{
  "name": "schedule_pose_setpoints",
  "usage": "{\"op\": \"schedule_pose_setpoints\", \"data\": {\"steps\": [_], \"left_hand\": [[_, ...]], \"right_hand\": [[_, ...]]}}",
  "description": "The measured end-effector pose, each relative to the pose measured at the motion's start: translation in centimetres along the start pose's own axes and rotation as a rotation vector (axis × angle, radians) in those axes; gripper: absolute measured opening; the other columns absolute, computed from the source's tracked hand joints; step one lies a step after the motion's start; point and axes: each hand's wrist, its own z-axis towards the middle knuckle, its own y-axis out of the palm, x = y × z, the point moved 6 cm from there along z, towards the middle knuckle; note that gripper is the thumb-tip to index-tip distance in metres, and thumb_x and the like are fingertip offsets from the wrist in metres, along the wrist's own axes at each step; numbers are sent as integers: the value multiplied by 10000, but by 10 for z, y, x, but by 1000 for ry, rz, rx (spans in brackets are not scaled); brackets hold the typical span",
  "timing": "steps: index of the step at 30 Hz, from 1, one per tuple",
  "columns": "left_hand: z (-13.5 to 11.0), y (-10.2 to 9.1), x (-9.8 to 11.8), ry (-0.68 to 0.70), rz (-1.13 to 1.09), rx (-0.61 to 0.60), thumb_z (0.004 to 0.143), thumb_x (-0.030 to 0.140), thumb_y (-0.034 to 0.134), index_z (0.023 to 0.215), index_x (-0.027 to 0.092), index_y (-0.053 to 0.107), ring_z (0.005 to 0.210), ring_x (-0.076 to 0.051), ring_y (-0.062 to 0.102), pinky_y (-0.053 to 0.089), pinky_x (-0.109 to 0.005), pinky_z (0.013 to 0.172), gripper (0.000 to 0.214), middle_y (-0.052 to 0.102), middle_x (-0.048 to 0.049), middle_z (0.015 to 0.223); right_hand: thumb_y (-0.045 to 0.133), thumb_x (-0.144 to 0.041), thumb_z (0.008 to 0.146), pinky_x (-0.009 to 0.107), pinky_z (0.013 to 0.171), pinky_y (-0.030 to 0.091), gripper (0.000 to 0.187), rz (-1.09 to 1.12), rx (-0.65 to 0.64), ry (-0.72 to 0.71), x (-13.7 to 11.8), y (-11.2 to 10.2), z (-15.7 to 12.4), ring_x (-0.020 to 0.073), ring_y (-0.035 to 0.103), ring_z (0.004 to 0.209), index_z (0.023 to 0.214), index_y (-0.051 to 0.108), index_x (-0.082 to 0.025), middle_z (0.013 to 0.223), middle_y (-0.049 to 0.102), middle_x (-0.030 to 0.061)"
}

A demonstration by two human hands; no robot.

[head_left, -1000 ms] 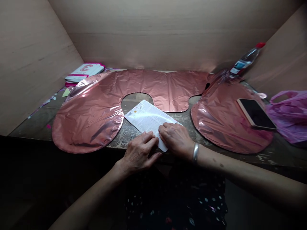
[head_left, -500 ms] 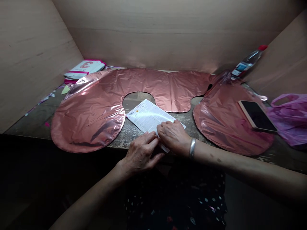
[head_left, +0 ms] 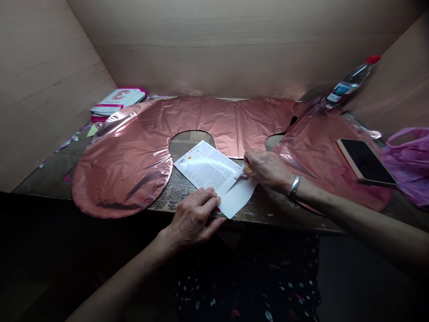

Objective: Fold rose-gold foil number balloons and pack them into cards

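Note:
A white printed packet (head_left: 208,167) lies slanted on the worn table edge, with a plain white flap (head_left: 235,199) at its near right side. My left hand (head_left: 197,214) rests its fingertips on the packet's near corner, fingers stretched and thumb apart. Closed in a pinch, my right hand (head_left: 268,169) is over the packet's right corner, holding a thin white strip (head_left: 238,175) that rises from the flap. Behind and around the packet, a flat rose-coloured foil balloon (head_left: 127,165) spreads across the table.
A stack of white and pink packets (head_left: 117,100) sits at the back left. On the right, a phone (head_left: 367,161) lies on the foil, beside a pink plastic bag (head_left: 410,163). A red-capped bottle (head_left: 351,82) leans in the back right corner. Wooden panels (head_left: 234,49) enclose the table.
My right hand has moved right and slightly up, away from my left hand, drawing the white strip along the flap. The flap is now more exposed. My left hand stays at the packet's corner.

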Motion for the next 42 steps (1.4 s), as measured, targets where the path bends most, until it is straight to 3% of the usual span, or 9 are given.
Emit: {"op": "schedule_pose_setpoints", "data": {"steps": [9,15,19,25,28,33,35,37,42], "left_hand": [[3,1,0,-28,13,-20,881,366,610,1104,192,583,1231,-284,564,446,-456,1074,284,649,-112,1172],[3,1,4,-31,51,-9,892,377,597,1090,190,584,1211,-275,572,459,-428,1054,273,644,-115,1165],[3,3,5,-37,121,-13,890,419,593,1286,180,518,1192,-298,580,462,-456,1049,469,617,-145,1233],[1,6,5,-7,134,-15,888,411,595,1317,171,502,1205,-306,573,466,-464,1046,501,625,-143,1185],[0,5,1,-14,110,-2,876,407,616,1281,177,532,1200,-302,574,475,-457,1033,473,617,-140,1186],[3,-6,-9,-26,6,-10,885,381,614,1086,167,618,1123,-267,615,514,-396,964,293,637,-122,1104],[6,-11,-13,-52,-30,-30,902,353,592,1000,172,634,1081,-245,632,527,-364,920,210,649,-107,1084],[12,-16,-16,-65,-46,-46,912,330,577,931,175,634,1063,-231,638,528,-346,900,167,656,-103,1126],[24,-21,-17,-22,-80,-117,937,297,528,824,189,612,1099,-211,628,507,-340,932,177,664,-85,1211]], "right_hand": [[464,-203,905,288,608,300,190,148,100,82,29,-9,-4,193,585,729,948,637,-137,876,686,92],[619,-517,865,280,705,395,472,335,90,-151,-10,-2,-28,226,608,894,1112,588,-116,1059,653,123],[545,-336,940,259,736,384,197,397,169,-139,-24,8,-30,173,600,852,983,627,-162,968,665,71],[551,-248,897,247,641,343,149,477,292,81,33,-6,-2,146,560,702,817,641,-161,817,672,36],[567,-254,886,254,641,358,152,544,368,109,61,-27,-15,148,549,677,786,633,-160,763,654,28],[584,-320,913,232,587,411,155,787,41,-162,38,-20,-88,122,542,632,827,602,-192,735,626,0],[536,-254,934,230,600,438,69,758,-116,-323,16,-6,-122,117,545,642,913,574,-201,781,629,4],[432,-136,943,250,682,475,175,688,-187,-463,1,4,-142,131,587,735,1015,575,-206,889,646,33],[375,-94,953,306,863,515,305,603,83,-489,6,-10,-112,166,627,1011,1145,592,-189,1133,656,100]]}}
